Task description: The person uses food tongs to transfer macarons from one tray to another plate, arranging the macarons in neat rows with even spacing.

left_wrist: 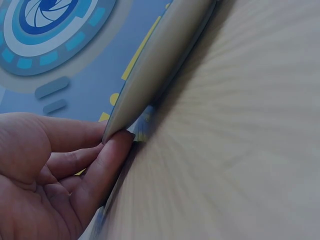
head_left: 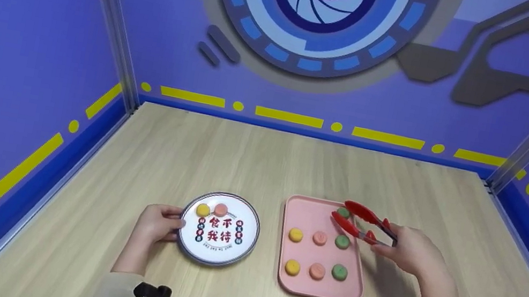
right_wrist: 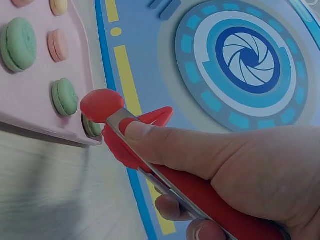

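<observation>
My left hand (head_left: 156, 223) pinches the left rim of a round white plate (head_left: 247, 241) with a dark edge and red lettering. In the left wrist view thumb and fingers grip the plate's edge (left_wrist: 155, 60), which is seen side-on. On the plate lie a yellow macaron (head_left: 203, 209) and a pink macaron (head_left: 221, 210). My right hand (head_left: 415, 252) holds red-tipped tongs (right_wrist: 102, 106), its thumb along one metal arm. The tong tips are apart, on either side of a green macaron (head_left: 343, 213) in the far right corner of a pink tray (head_left: 310, 215).
Two more rows on the tray hold yellow macarons (head_left: 296, 234), pink macarons (head_left: 319, 238) and green macarons (head_left: 342, 241). Plate and tray lie side by side on a wooden table (head_left: 219, 157). Blue-purple panels (head_left: 152, 41) stand around its back and sides.
</observation>
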`<state>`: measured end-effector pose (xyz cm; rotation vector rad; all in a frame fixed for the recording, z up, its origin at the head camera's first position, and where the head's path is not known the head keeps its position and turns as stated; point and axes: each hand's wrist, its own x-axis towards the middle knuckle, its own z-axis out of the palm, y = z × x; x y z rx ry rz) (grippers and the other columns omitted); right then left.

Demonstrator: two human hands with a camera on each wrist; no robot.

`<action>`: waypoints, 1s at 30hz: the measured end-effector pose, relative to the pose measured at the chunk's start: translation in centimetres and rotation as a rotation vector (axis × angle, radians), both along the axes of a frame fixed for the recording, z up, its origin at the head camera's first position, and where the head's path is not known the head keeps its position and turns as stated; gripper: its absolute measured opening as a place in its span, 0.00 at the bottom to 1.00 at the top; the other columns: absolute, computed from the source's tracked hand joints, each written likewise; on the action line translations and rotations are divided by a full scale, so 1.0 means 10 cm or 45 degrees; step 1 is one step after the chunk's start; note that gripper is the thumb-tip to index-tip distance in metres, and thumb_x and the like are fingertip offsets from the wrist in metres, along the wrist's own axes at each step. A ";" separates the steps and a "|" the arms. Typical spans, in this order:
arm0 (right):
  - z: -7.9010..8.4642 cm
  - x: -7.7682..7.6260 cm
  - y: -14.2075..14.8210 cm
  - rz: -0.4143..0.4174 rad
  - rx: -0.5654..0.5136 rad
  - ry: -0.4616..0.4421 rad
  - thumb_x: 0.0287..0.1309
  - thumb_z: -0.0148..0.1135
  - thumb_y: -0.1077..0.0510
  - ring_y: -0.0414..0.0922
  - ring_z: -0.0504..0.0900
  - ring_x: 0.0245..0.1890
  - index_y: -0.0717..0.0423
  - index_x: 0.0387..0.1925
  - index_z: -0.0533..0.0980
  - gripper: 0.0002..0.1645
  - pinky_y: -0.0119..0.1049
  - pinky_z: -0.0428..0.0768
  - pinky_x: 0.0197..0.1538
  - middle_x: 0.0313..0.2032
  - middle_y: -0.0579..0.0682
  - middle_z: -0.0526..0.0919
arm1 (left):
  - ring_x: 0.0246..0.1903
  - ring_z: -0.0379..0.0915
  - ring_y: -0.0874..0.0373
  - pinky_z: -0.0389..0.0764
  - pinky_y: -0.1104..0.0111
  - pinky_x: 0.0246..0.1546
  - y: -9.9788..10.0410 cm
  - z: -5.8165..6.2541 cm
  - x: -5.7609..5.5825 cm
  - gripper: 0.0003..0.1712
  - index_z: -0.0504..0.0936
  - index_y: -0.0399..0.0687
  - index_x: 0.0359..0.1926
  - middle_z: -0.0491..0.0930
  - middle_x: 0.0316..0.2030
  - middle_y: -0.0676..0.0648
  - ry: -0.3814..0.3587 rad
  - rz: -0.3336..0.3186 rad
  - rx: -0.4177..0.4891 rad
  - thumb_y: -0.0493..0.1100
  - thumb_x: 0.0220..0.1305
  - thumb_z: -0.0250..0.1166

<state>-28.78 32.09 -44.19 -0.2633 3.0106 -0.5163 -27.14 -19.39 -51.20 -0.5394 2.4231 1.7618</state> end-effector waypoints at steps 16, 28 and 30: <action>0.02 0.04 -0.03 -0.011 -0.034 -0.065 0.56 0.76 0.49 0.44 0.69 0.22 0.60 0.44 0.81 0.22 0.34 0.65 0.25 0.23 0.49 0.72 | 0.30 0.83 0.61 0.89 0.69 0.30 0.00 0.01 0.01 0.23 0.78 0.28 0.61 0.84 0.51 0.31 -0.005 0.006 -0.022 0.29 0.65 0.66; 0.09 0.02 -0.07 0.012 0.010 -0.103 0.57 0.75 0.48 0.44 0.70 0.24 0.61 0.44 0.82 0.22 0.35 0.67 0.27 0.24 0.49 0.74 | 0.29 0.82 0.60 0.88 0.70 0.28 0.00 0.01 0.00 0.22 0.79 0.30 0.61 0.84 0.51 0.32 -0.011 0.015 -0.035 0.29 0.65 0.66; 0.10 0.02 -0.07 0.010 0.011 -0.106 0.57 0.75 0.48 0.45 0.70 0.24 0.61 0.45 0.82 0.23 0.35 0.66 0.27 0.24 0.48 0.73 | 0.29 0.82 0.60 0.88 0.70 0.28 0.00 0.02 0.01 0.22 0.79 0.29 0.61 0.84 0.51 0.31 -0.001 0.003 -0.028 0.29 0.65 0.66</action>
